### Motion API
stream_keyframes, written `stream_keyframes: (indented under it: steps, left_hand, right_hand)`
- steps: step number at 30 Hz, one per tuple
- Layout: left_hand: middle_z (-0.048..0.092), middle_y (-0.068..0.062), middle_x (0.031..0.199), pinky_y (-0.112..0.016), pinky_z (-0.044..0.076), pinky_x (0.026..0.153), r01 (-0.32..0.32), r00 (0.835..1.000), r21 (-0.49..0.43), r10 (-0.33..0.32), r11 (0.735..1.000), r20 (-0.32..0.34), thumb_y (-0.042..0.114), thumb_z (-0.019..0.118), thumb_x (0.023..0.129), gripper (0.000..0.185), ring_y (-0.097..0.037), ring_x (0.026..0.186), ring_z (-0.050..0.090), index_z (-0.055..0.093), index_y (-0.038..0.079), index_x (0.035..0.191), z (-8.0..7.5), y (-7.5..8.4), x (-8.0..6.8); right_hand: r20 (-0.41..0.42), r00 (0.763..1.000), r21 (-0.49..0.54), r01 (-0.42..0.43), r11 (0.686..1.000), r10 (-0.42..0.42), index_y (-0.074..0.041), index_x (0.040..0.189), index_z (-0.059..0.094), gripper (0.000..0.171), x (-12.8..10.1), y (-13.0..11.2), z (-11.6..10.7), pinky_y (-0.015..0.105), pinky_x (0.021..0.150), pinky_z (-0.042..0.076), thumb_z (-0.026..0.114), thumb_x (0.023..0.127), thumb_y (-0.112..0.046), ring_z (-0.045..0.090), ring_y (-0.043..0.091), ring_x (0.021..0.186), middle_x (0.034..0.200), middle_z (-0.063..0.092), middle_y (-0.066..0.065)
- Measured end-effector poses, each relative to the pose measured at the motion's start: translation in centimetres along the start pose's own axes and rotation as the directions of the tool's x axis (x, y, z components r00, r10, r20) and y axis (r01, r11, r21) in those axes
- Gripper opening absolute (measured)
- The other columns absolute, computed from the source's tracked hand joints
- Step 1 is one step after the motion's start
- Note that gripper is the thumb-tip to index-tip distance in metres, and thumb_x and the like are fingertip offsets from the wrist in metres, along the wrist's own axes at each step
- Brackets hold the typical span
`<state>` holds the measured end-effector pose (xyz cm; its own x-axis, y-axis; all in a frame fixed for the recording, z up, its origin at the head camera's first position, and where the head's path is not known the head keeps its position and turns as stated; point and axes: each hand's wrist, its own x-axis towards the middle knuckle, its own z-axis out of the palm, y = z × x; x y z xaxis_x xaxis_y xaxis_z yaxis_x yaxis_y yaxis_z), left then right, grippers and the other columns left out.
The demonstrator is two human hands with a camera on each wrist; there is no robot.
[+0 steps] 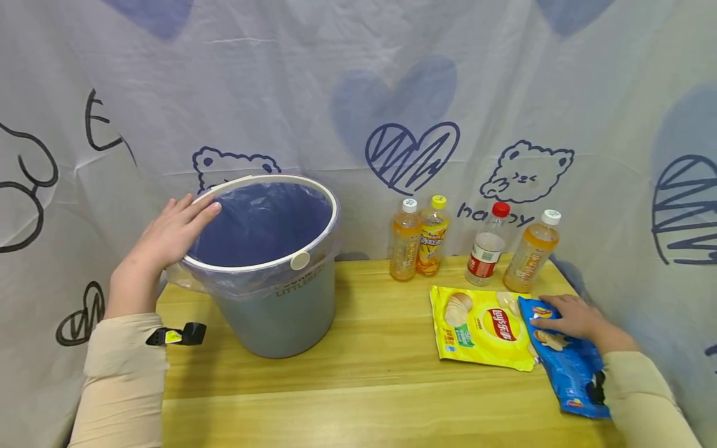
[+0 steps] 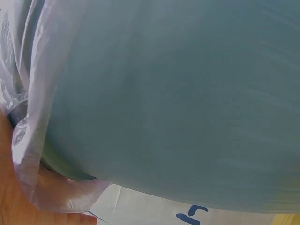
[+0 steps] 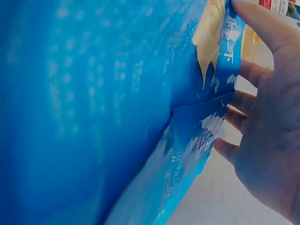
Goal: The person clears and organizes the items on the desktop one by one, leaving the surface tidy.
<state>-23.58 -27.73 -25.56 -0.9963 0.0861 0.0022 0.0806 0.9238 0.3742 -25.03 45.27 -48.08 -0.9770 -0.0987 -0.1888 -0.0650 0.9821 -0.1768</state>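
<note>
Bare table [image 1: 381,348] lies open between bin [image 1: 280,305] and yellow chip bag [image 1: 482,330]; bottles [image 1: 420,246] block behind.

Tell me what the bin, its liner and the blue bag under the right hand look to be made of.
The bin looks like matte grey-blue moulded plastic: smooth, even wall with printed lettering. Its liner seems thin translucent plastic film, wrinkled and folded over the rim, where the left hand rests. The blue bag appears to be glossy printed plastic or foil film, creased and shiny; the right hand lies on it.
</note>
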Motion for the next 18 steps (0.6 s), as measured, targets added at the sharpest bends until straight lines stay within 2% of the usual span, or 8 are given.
stream_keyframes:
  steps: [7,18]
  left_hand:
    - [-0.005,-0.028,0.161,-0.077,0.000,0.109,0.004,1.000,0.002,-0.004,1.000,-0.005,0.067,0.009,0.098,0.076,-0.052,0.146,-0.013,0.006,0.021,0.158,0.05,-0.04,-0.01]
    - [-0.005,-0.027,0.161,-0.078,-0.001,0.109,0.000,1.000,-0.004,0.000,1.000,-0.006,0.066,0.010,0.098,0.075,-0.052,0.146,-0.013,0.007,0.020,0.158,0.05,-0.11,-0.01]
  right_hand:
    - [-0.009,1.000,-0.017,-0.025,1.000,0.025,0.004,0.141,0.039,0.104,-0.17,-0.41,0.23,0.079,0.097,0.027,0.058,0.078,-0.076,0.033,0.060,0.119,0.135,0.039,0.042]
    - [-0.163,0.987,-0.074,-0.010,0.997,-0.002,0.007,0.128,0.050,0.104,-0.50,-0.35,0.70,0.078,0.094,0.029,0.064,0.070,-0.079,0.036,0.053,0.109,0.122,0.045,0.036]
